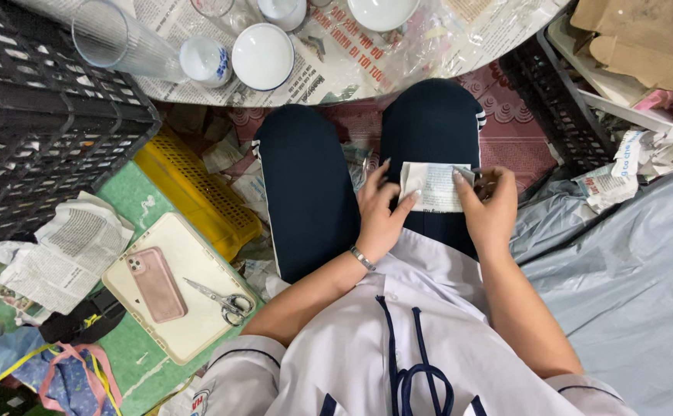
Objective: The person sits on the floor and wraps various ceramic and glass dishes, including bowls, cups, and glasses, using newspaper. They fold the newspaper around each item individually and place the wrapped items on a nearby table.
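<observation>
Both hands, the left hand [379, 216] and the right hand [490, 212], hold a small folded piece of newspaper [433, 186] over the lap, pinching its sides to wrap something hidden inside, so next the loose edge needs tucking in.

A seated person in dark trousers holds a small folded piece of newspaper [433, 186] over the right knee, the left hand [381, 214] gripping its left edge and the right hand [489, 209] its right edge. A silver bracelet [362, 257] circles the left wrist. To the person's left, a cream tray [198, 254] on the floor carries a pink phone [156, 284] and scissors [221, 300]. Ahead, white bowls [262, 55] and a clear glass [124, 42] rest on the newspaper-covered tabletop [328, 65].
</observation>
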